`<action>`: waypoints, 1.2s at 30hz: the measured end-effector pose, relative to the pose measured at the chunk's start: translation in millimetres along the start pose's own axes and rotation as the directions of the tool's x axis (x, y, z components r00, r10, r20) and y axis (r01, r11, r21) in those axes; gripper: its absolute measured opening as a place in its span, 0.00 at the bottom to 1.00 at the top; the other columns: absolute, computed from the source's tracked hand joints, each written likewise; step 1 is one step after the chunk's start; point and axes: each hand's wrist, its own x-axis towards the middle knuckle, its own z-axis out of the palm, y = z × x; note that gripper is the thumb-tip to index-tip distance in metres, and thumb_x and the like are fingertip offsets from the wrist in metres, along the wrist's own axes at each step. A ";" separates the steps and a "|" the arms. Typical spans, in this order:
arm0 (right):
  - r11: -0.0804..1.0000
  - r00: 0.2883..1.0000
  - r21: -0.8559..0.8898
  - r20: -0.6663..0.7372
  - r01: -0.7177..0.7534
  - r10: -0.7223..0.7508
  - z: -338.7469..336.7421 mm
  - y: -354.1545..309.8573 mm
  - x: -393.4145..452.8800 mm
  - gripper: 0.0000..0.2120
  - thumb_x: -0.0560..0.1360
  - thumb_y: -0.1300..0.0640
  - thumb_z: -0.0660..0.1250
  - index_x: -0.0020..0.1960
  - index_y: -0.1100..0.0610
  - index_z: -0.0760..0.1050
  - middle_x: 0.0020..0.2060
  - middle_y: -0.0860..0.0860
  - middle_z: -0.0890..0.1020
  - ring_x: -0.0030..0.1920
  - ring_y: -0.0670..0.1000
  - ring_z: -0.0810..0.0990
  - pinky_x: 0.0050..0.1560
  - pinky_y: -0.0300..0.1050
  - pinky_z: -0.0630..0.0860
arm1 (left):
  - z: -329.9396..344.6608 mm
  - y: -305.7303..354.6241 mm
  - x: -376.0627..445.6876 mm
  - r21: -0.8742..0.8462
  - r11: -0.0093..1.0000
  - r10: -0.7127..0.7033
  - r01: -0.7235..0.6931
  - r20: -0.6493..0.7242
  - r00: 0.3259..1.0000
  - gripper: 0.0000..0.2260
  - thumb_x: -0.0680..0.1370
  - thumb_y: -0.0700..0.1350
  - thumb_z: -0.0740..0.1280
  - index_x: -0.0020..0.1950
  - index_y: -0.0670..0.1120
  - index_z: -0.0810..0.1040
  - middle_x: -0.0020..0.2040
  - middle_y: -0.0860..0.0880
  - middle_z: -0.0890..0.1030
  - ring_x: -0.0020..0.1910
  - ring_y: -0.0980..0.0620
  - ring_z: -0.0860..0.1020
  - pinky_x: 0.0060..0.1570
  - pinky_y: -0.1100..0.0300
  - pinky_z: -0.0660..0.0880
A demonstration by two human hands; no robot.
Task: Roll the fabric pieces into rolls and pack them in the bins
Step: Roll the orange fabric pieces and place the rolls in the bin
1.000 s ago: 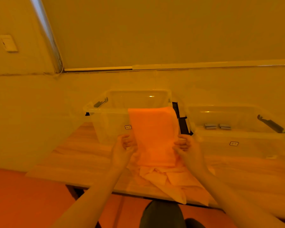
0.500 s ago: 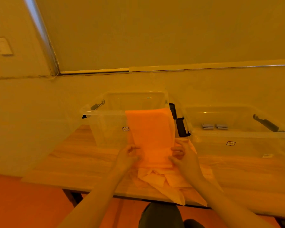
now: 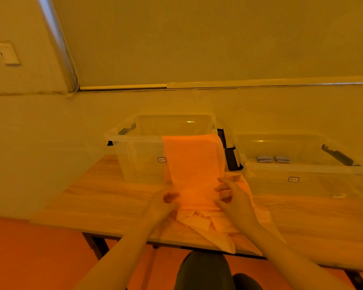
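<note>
Orange fabric strip (image 3: 194, 168) runs long-axis straight away from me, far end draped over the near rim of the left bin (image 3: 134, 141), near end at the table's (image 3: 92, 197) front edge on a heap of paler pieces (image 3: 205, 225). My left hand (image 3: 161, 203) & right hand (image 3: 235, 200) pinch its two side edges, fingers clamped on cloth, both equally close. Looks flat, thin, unrolled. Right bin (image 3: 302, 168) w/ two grey rolls (image 3: 274, 158) just beside
</note>
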 end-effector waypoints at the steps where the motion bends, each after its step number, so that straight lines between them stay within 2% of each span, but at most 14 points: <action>1: 1.000 1.000 0.004 -0.005 0.005 -0.005 -0.6 -0.8 -1.6 0.26 0.71 0.65 0.71 0.63 0.46 0.69 0.45 0.40 0.76 0.42 0.40 0.77 0.39 0.30 0.73 | 0.3 -1.6 -2.4 -0.009 1.000 -0.004 0.004 -0.003 1.000 0.14 0.74 0.39 0.70 0.56 0.54 0.76 0.54 0.55 0.77 0.49 0.59 0.75 0.40 0.67 0.74; 5: 0.999 0.998 0.006 0.007 0.054 -0.054 0.6 -2.9 -9.8 0.22 0.73 0.63 0.70 0.61 0.45 0.70 0.45 0.40 0.77 0.44 0.39 0.76 0.42 0.30 0.74 | 2.1 -6.9 -10.2 0.012 1.000 0.009 -0.009 -0.008 1.000 0.15 0.74 0.40 0.70 0.57 0.54 0.76 0.55 0.55 0.76 0.52 0.57 0.74 0.39 0.69 0.71; 11: 0.997 0.998 0.039 0.025 0.060 -0.061 9.3 -4.5 -24.0 0.19 0.75 0.64 0.67 0.60 0.45 0.71 0.48 0.41 0.78 0.47 0.38 0.75 0.44 0.25 0.71 | 1.1 -10.1 -24.2 -0.081 0.997 0.009 -0.013 -0.056 0.998 0.13 0.71 0.41 0.74 0.50 0.57 0.78 0.53 0.57 0.74 0.48 0.62 0.73 0.39 0.66 0.71; 17: 0.994 0.999 0.106 0.034 0.030 -0.033 11.3 -6.7 -32.7 0.20 0.73 0.61 0.70 0.60 0.44 0.71 0.50 0.41 0.78 0.48 0.41 0.77 0.48 0.40 0.78 | -4.6 -12.7 -38.9 -0.132 0.989 0.053 -0.059 -0.054 0.997 0.10 0.72 0.44 0.73 0.49 0.57 0.80 0.50 0.63 0.72 0.48 0.63 0.71 0.41 0.65 0.70; 21: 0.998 0.997 0.045 0.070 0.042 -0.045 10.1 -5.3 -36.4 0.23 0.71 0.58 0.72 0.63 0.45 0.70 0.55 0.39 0.72 0.52 0.42 0.74 0.50 0.38 0.74 | -9.2 -14.6 -46.1 -0.119 0.990 0.068 -0.075 -0.062 0.996 0.10 0.72 0.42 0.73 0.47 0.57 0.80 0.53 0.55 0.77 0.50 0.56 0.75 0.45 0.61 0.75; 24: 0.998 0.991 0.021 0.126 0.052 -0.054 7.7 -7.1 -39.3 0.22 0.71 0.57 0.73 0.60 0.41 0.70 0.53 0.36 0.70 0.51 0.40 0.71 0.49 0.35 0.71 | -12.6 -14.4 -49.6 -0.082 0.993 0.080 -0.082 -0.027 0.996 0.10 0.73 0.41 0.72 0.46 0.57 0.80 0.52 0.50 0.78 0.49 0.53 0.77 0.44 0.62 0.76; 27: 0.998 0.987 -0.005 0.149 0.067 -0.066 6.7 -9.1 -40.1 0.19 0.71 0.59 0.72 0.55 0.42 0.73 0.52 0.38 0.73 0.54 0.41 0.72 0.50 0.32 0.69 | -15.2 -11.8 -52.5 -0.042 0.995 0.093 -0.091 0.029 0.995 0.11 0.72 0.43 0.74 0.47 0.59 0.80 0.51 0.52 0.78 0.50 0.53 0.77 0.44 0.64 0.75; 30: 0.997 0.985 -0.036 0.161 0.073 -0.066 5.8 -11.3 -41.4 0.16 0.71 0.60 0.72 0.51 0.42 0.73 0.50 0.38 0.74 0.53 0.41 0.73 0.49 0.30 0.69 | -16.7 -8.0 -55.6 -0.011 0.991 0.136 -0.136 0.101 0.986 0.13 0.71 0.44 0.75 0.49 0.60 0.80 0.56 0.59 0.77 0.54 0.61 0.75 0.47 0.70 0.73; 32: 0.997 0.985 -0.038 0.163 0.067 -0.060 5.0 -10.7 -42.7 0.18 0.71 0.60 0.72 0.54 0.43 0.74 0.52 0.40 0.74 0.55 0.41 0.73 0.54 0.34 0.71 | -17.1 -6.1 -57.0 0.020 0.986 0.161 -0.164 0.113 0.980 0.13 0.70 0.45 0.75 0.50 0.60 0.80 0.58 0.58 0.76 0.56 0.62 0.74 0.49 0.70 0.72; 34: 0.998 0.986 -0.040 0.156 0.058 -0.051 3.9 -9.2 -44.5 0.21 0.70 0.60 0.72 0.58 0.44 0.72 0.55 0.40 0.73 0.57 0.42 0.71 0.58 0.39 0.72 | -17.6 -4.9 -58.2 0.041 0.983 0.176 -0.181 0.103 0.979 0.12 0.70 0.47 0.75 0.49 0.62 0.80 0.59 0.57 0.76 0.57 0.59 0.74 0.52 0.65 0.73; 36: 0.999 0.989 -0.027 0.141 0.047 -0.043 2.0 -8.2 -46.8 0.23 0.70 0.60 0.72 0.61 0.44 0.71 0.56 0.40 0.72 0.57 0.41 0.70 0.56 0.36 0.71 | -17.2 -3.2 -59.9 0.022 0.984 0.177 -0.179 0.093 0.980 0.12 0.70 0.47 0.75 0.48 0.62 0.81 0.58 0.56 0.77 0.57 0.58 0.75 0.53 0.62 0.74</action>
